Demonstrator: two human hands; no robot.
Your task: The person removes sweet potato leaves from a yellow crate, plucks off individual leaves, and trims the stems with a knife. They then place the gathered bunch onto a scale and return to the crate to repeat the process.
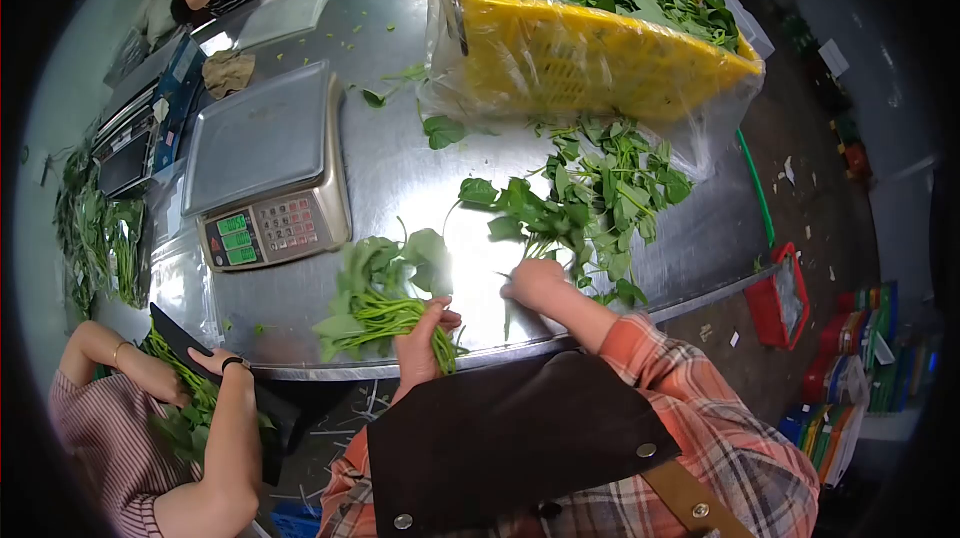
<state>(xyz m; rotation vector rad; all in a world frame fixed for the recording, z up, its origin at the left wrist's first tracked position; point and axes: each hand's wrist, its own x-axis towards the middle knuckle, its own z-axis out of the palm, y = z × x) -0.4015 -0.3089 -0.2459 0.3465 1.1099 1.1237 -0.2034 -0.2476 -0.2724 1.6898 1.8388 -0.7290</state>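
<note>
My left hand (421, 343) is wrapped round a bunch of leafy greens (385, 313) near the table's front edge. The bunch's leaves point away to the left and its stems pass through my fingers. To the right, my right hand (538, 285) is closed at the near end of some leafy green stems (540, 223), at the front of a loose pile of greens (615, 183). My fingertips there are partly hidden, and a thin green piece shows below them.
A yellow crate (600, 63) lined with clear plastic holds more greens at the back. A digital scale (262, 153) stands left on the metal table (390, 158). At lower left, a co-worker's hands (215, 363) hold greens. A red container (778, 303) lies beyond the right edge.
</note>
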